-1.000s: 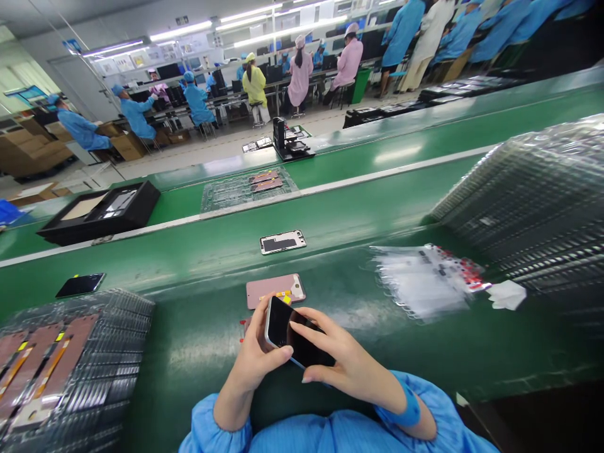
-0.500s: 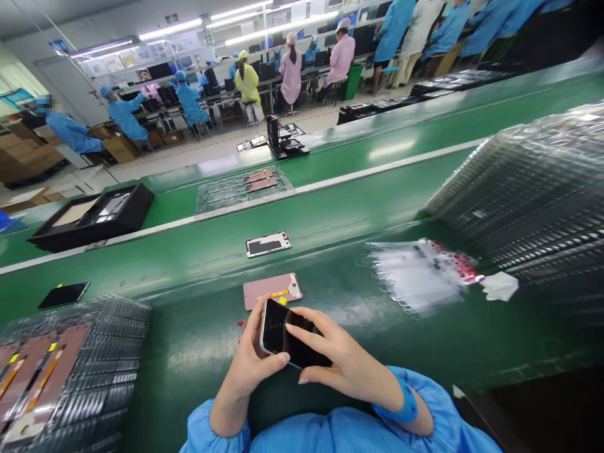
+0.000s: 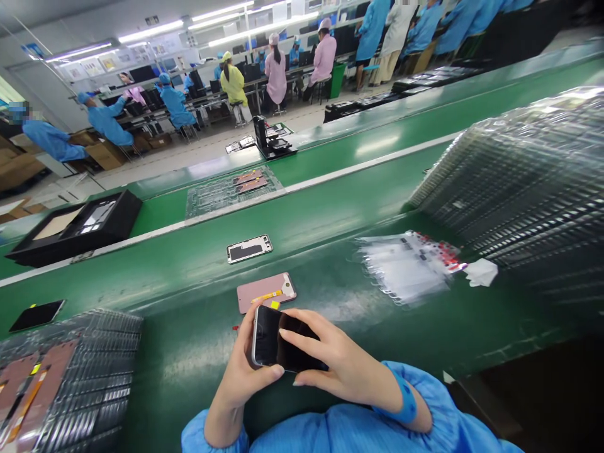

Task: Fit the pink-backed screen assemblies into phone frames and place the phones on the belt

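Between both hands is a smartphone with a glossy black screen facing up and a pale frame. My left hand is closed round its left end, thumb along the near edge. My right hand grips the right part, with fingers lying over the screen and the thumb at the near edge. Just beyond the phone lies a pinkish display panel with an orange flex cable and a yellow tab. Farther off rests a white-edged phone housing. A small red piece shows by my left fingers.
Stacked clear trays with pinkish panels stand at left, near a dark screen. At right are a fan of clear plastic strips, white tissue and tall clear trays. A black box sits on the belt; several people work beyond.
The view has shifted slightly, moving the bench items and background mostly left in the picture. Both hands keep the phone in nearly the same hold.
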Demonstrator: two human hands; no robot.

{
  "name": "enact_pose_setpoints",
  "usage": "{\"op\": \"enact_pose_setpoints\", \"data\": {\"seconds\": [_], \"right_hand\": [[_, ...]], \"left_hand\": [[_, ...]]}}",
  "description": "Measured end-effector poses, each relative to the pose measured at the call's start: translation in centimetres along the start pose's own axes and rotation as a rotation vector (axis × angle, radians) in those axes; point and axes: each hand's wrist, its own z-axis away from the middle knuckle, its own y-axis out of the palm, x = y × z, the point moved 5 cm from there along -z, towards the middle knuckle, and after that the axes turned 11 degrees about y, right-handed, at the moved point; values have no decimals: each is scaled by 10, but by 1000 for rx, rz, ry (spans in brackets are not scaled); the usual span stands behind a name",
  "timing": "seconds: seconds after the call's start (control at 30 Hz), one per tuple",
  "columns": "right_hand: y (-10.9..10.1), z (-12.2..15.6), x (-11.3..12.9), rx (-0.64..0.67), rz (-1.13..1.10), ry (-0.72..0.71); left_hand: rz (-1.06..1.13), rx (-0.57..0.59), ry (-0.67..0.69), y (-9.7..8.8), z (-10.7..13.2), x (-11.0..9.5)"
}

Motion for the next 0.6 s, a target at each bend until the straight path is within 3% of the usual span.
{"op": "enact_pose_setpoints", "data": {"seconds": [0.33,0.6], "right_hand": [[-3,1,7,-3,20,-45],[-7,-4,15,-17,141,-27]], "left_hand": [[99,30,9,-3,1,3],[197,-58,-71,3,4,7]]}}
